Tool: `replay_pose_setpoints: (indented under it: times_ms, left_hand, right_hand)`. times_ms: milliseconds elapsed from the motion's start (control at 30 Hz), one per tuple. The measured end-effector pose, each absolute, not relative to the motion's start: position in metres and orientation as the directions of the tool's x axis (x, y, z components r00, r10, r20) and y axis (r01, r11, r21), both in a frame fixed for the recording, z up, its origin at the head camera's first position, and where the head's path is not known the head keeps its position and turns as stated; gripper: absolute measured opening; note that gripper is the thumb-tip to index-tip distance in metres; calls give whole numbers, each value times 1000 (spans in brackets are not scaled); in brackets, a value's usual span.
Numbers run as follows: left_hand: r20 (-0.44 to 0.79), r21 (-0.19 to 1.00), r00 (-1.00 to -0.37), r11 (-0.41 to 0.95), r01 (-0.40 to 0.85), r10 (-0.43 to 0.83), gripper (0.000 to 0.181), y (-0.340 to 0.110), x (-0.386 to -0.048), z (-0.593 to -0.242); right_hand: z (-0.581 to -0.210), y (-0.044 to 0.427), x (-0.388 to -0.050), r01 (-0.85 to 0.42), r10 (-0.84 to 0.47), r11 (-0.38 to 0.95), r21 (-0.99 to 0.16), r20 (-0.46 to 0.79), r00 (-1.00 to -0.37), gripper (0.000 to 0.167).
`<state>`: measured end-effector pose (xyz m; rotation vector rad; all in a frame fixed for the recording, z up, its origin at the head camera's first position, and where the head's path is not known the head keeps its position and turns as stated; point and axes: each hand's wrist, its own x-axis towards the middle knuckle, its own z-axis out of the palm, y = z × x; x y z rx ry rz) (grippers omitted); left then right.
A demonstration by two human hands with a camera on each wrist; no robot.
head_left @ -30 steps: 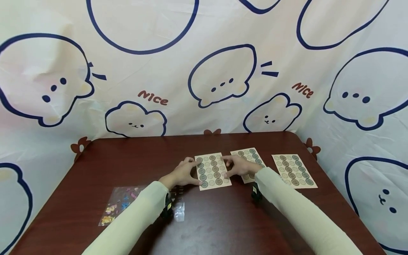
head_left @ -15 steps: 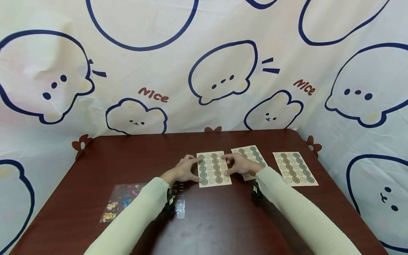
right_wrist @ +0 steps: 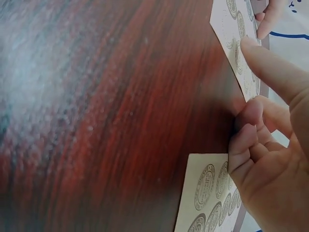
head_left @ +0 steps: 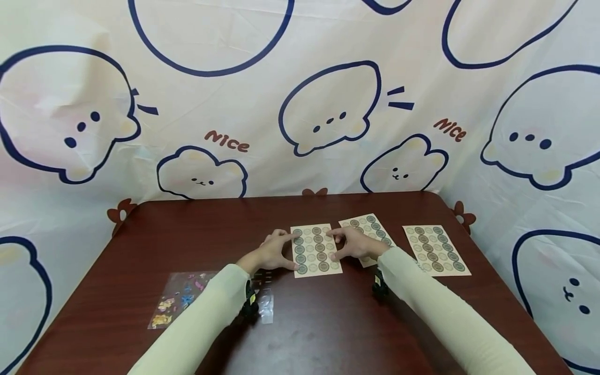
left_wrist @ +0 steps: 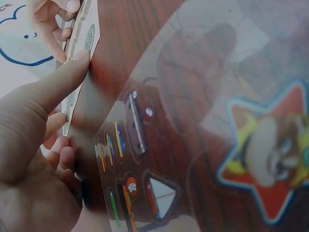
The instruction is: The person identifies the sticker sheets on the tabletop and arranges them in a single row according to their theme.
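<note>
Between my two hands is a cream sheet of round stickers [head_left: 310,251], printed with rows of grey, brown and pale circles. My left hand [head_left: 271,253] pinches its left edge; in the left wrist view the thumb [left_wrist: 72,77] lies on top and fingers are at the edge. My right hand [head_left: 352,244] grips the opposite edge, its thumb [right_wrist: 265,63] on the printed face in the right wrist view. Partly covered by the right hand and sleeve, a second such sheet [head_left: 375,229] lies on the table. Farther right is a third sheet [head_left: 436,251].
A transparent sheet with colourful cartoon pictures [head_left: 175,299] lies at the left, partly under the left sleeve. Beside the left wrist is a small clear plastic piece [head_left: 265,307]. A patterned cloth [head_left: 262,104] hangs behind the dark wooden table [head_left: 319,333].
The held sheet has turned slightly straighter and shifted a little to the right, both hands staying at its edges. The head view has tilted slightly.
</note>
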<state>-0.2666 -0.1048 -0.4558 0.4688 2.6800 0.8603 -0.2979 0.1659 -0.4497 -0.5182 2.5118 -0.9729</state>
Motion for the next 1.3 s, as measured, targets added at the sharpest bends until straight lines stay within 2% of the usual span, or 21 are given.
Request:
replay_pose_setpoints:
  times_ms: [400,1300]
  left_hand:
    - [-159,614,-908,759,218,389,92,-105,-267,-456]
    - [-167,616,-901,756,221,399,91,-106,-266,-452]
  right_hand:
    - [-451,163,-298,-221,-453,711,-667,-194,-870,68]
    - [-449,161,-298,-222,-464,709,-669,-205,-862,67]
